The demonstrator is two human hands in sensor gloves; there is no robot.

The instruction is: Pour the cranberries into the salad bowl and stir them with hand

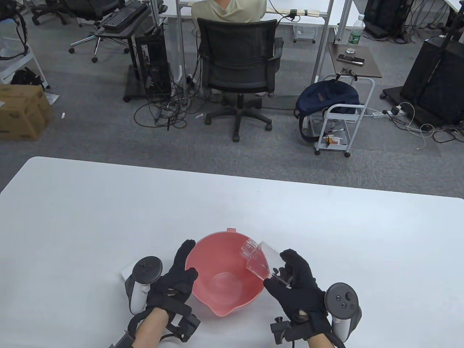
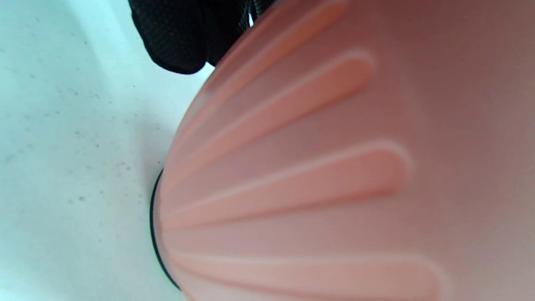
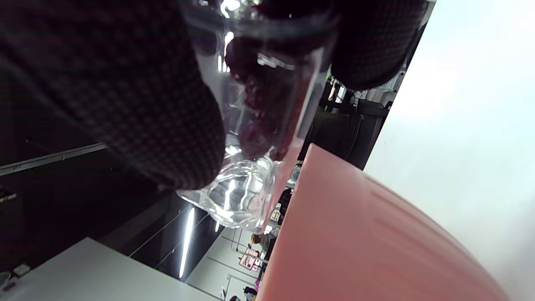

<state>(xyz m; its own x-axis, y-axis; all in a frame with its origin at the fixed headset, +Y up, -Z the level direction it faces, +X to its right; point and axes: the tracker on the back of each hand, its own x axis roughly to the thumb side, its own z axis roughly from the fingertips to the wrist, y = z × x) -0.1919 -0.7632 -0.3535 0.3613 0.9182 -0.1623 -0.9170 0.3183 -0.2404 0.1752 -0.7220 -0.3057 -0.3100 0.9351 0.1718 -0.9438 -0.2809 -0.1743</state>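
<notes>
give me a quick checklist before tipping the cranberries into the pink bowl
1. Bowl steadied: ok. The left hand rests against the side of the pink bowl.
2. Container held: ok. The right hand grips the clear container.
3. Container over the bowl: ok. Its far end reaches over the bowl's rim, tilted toward the inside.
4. Cranberries in the container: ok. The right wrist view shows dark red pieces inside the container.
5. Container mouth open: cannot tell. No view shows plainly whether a lid is on.
6. Bowl ready for the pour: ok. It stands upright on the table, nothing visible inside.
</notes>
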